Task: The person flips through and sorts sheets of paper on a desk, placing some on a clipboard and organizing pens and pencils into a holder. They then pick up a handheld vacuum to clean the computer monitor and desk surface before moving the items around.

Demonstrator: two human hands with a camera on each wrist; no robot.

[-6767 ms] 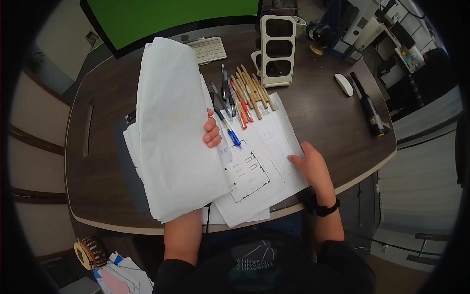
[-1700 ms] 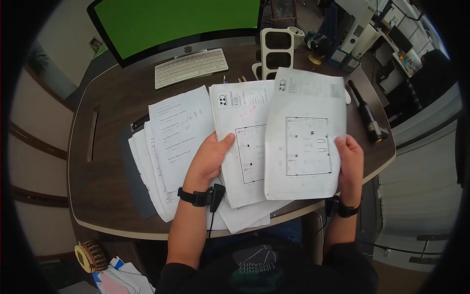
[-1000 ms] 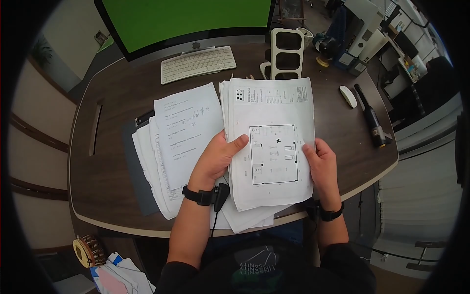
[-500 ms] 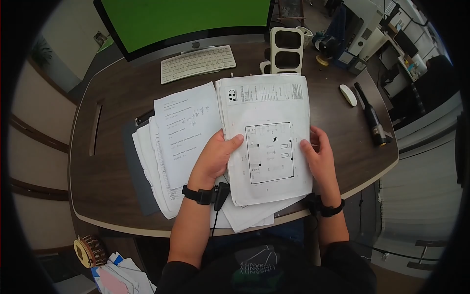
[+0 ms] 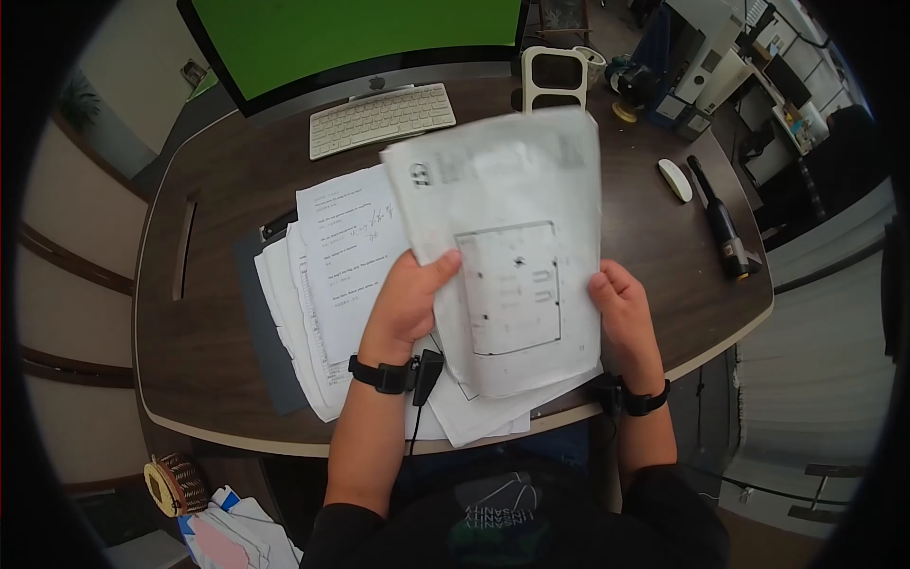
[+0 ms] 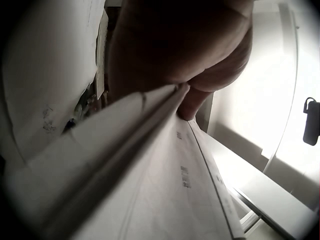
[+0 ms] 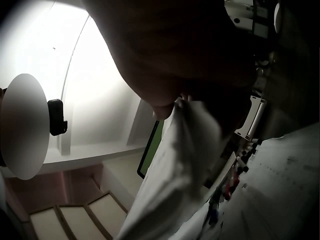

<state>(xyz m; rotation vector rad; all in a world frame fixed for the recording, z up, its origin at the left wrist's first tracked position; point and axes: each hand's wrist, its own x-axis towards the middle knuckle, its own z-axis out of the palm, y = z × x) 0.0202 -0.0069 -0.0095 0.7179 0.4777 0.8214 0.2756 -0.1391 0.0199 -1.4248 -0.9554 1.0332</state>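
Note:
A stack of paper sheets (image 5: 512, 284) with a printed floor plan is held up over the desk, its top edge blurred and leaning left. My left hand (image 5: 409, 299) grips the stack's left edge, thumb on the front. On the right edge, my right hand (image 5: 627, 313) pinches the sheets with its thumb in front. In the left wrist view, the sheets (image 6: 165, 165) bend and fold where the left hand grips them. The right wrist view shows a curled sheet (image 7: 175, 175) below the dark right hand. Under the stack, more loose papers (image 5: 483, 422) lie at the desk's front edge.
Left of the stack lies a pile of printed pages (image 5: 341, 256) on a dark folder. Behind are a keyboard (image 5: 384, 121), a monitor (image 5: 370, 47) and a white holder (image 5: 555, 74). A mouse (image 5: 675, 180) and black bottle-shaped thing (image 5: 720, 223) lie right. Pens (image 7: 230, 187) show beyond the sheets.
Earlier the left hand held a large white paper bundle; since then both hands have taken the floor-plan sheets. In the last half second the stack's top has swung left and risen.

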